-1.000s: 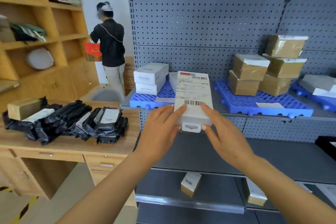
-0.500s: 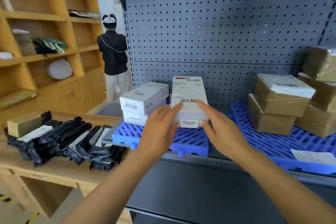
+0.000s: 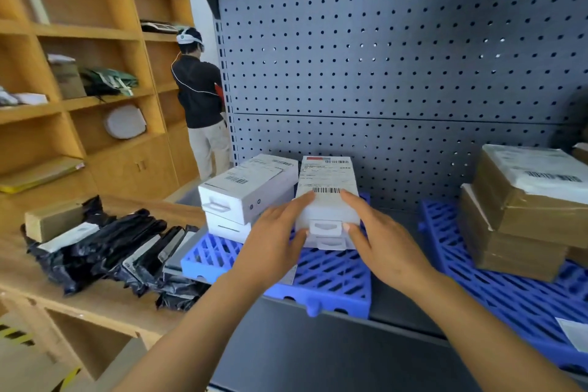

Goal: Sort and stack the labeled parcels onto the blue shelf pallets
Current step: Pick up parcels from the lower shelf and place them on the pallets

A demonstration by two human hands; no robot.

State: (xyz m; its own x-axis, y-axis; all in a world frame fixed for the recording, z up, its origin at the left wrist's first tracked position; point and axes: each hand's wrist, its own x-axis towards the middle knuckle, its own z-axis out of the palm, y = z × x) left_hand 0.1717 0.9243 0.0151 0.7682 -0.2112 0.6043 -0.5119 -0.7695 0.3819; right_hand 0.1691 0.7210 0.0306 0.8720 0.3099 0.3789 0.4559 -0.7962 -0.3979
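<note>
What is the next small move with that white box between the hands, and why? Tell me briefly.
Probably nudge the labeled white box flush with the lower white box, then let go. The left hand and right hand press its sides; it seems to rest on that box on the blue pallet, fronts looking slightly offset.

The head-worn wide-angle camera looks forward and down, close above the blue pallet [image 3: 334, 293].
</note>
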